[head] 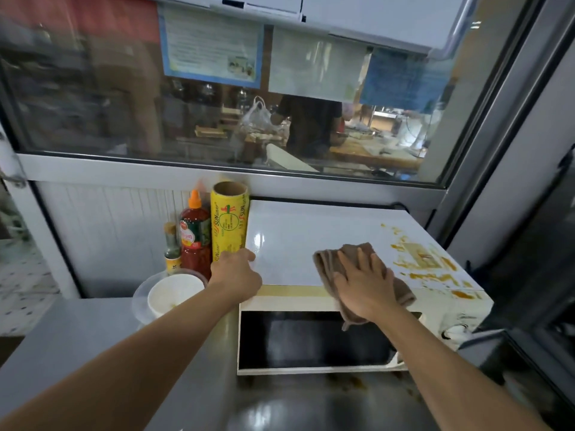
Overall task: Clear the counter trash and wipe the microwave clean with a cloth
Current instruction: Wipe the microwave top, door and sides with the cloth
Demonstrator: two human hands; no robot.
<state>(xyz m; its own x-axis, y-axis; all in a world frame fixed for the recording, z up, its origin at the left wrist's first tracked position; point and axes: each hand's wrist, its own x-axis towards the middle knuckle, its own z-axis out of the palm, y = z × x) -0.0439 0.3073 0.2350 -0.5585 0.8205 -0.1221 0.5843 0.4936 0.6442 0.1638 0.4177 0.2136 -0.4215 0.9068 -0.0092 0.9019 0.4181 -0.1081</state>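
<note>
A white microwave [295, 231] stands on the steel counter, its dark door facing me. Orange-brown sauce stains [426, 269] streak the right side of its top. A brown cloth [329, 265] lies on the top near the front edge, and my right hand [364, 284] presses flat on it, fingers spread, with part of the cloth hanging over the door. My left hand [236, 275] grips the microwave's front left top corner.
Left of the microwave stand a yellow cling-wrap roll [228, 219], a red chilli sauce bottle [194, 237] and a small bottle [171, 247]. A white bowl [174, 292] sits in a clear plastic lid. Brown spots mark the steel counter [351, 384] below the door. A glass window is behind.
</note>
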